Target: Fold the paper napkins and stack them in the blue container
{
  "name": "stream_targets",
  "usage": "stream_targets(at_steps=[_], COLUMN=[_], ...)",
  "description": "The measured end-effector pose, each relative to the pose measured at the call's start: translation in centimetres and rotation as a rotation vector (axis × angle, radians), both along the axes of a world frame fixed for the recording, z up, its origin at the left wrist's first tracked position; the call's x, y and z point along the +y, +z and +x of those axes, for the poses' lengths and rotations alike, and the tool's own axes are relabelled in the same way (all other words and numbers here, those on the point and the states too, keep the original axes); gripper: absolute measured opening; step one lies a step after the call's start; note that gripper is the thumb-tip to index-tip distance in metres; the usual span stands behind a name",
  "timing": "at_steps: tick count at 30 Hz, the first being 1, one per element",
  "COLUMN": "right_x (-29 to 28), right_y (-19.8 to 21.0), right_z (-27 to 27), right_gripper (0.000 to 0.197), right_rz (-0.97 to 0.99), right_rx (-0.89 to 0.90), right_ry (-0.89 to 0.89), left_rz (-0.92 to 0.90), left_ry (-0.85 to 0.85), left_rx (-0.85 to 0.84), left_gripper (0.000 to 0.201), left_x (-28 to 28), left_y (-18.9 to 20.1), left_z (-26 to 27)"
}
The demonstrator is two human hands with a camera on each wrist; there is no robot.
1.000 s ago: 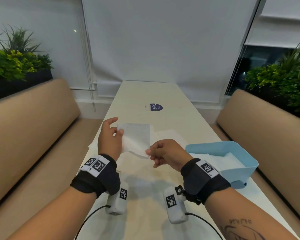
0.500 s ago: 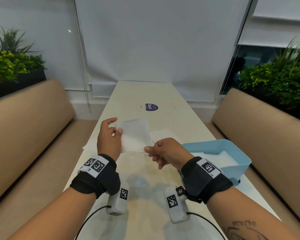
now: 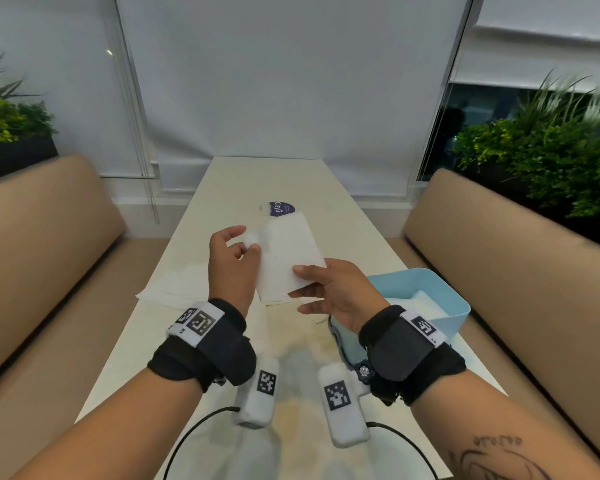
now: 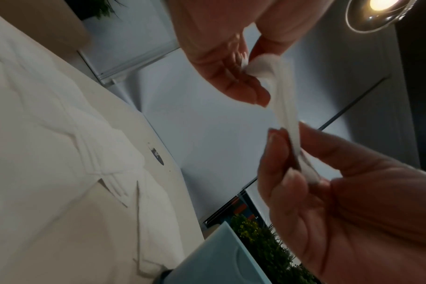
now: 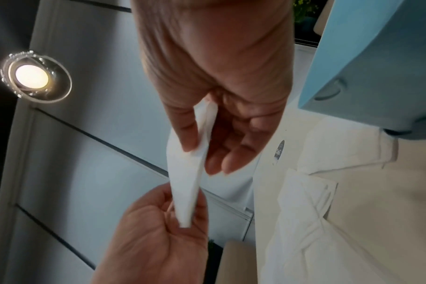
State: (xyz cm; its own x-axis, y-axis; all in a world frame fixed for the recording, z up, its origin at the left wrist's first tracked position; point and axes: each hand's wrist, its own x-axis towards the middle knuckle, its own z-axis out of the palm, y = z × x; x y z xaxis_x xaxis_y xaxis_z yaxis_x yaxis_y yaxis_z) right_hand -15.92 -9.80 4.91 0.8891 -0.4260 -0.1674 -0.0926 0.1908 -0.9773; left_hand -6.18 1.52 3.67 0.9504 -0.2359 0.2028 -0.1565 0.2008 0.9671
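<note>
A folded white napkin (image 3: pixel 288 251) hangs in the air over the table's middle, held by both hands. My left hand (image 3: pixel 248 242) pinches its far left corner, which bunches at the fingertips (image 4: pixel 253 65). My right hand (image 3: pixel 297 282) pinches the near right edge, thumb (image 5: pixel 187 134) on top and fingers underneath. From the wrist views the napkin (image 5: pixel 187 182) shows edge-on as a thin strip (image 4: pixel 282 100). The blue container (image 3: pixel 440 289) stands just right of my right hand, with white napkins (image 3: pixel 426 303) lying inside. Its inside is partly hidden.
Loose unfolded napkins (image 3: pixel 184 285) lie spread on the cream table (image 3: pixel 229 181) under and left of my hands. A round purple sticker (image 3: pixel 281 207) sits farther back. Tan benches (image 3: pixel 42 244) run along both long sides, with plants (image 3: pixel 551 150) behind.
Both hands have lifted the napkin higher and tilted it. My right hand now has its thumb on top of the near edge. The left hand's grip has loosened to the corner.
</note>
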Motion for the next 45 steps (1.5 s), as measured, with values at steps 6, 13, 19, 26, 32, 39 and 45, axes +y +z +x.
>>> stream_targets(at_steps=[6, 13, 19, 26, 32, 39, 45], right_x=[-3.2, -7.8, -14.0, -17.3, -16.5, -15.5, -15.8], right_y=[1.3, 2.2, 3.3, 0.1, -1.2, -3.0, -2.7], right_z=[-2.4, -4.5, -5.8, -6.4, -5.3, -5.2, -4.9], right_gripper=[0.007, 0.016, 0.013, 0.014, 0.024, 0.060, 0.040], right_rz=[-0.114, -0.123, -0.533, -0.780, -0.947, -1.279, -1.317], right_rx=[0.038, 0.090, 0.212, 0.639, 0.754, 0.797, 0.859], right_ry=[0.043, -0.165, -0.410, -0.220, -0.152, -0.169, -0.117], left_rz=[-0.010, 0.168, 0.711, 0.969, 0.997, 0.997, 1.017], left_ry=[-0.179, -0.463, -0.599, -0.611, -0.619, -0.635, -0.647], left_rx=[0.045, -0.009, -0.480, -0.664, -0.666, -0.647, -0.659], left_gripper=[0.044, 0.037, 0.023, 0.026, 0.025, 0.025, 0.026], left_x=[-0.8, -3.4, -6.2, -6.5, -6.6, -6.4, -6.5], left_y=[1.3, 1.9, -0.7, -2.7, -2.6, -2.7, -2.7], left_z=[-0.4, -2.6, -4.8, -5.3, -5.1, -5.0, -4.8])
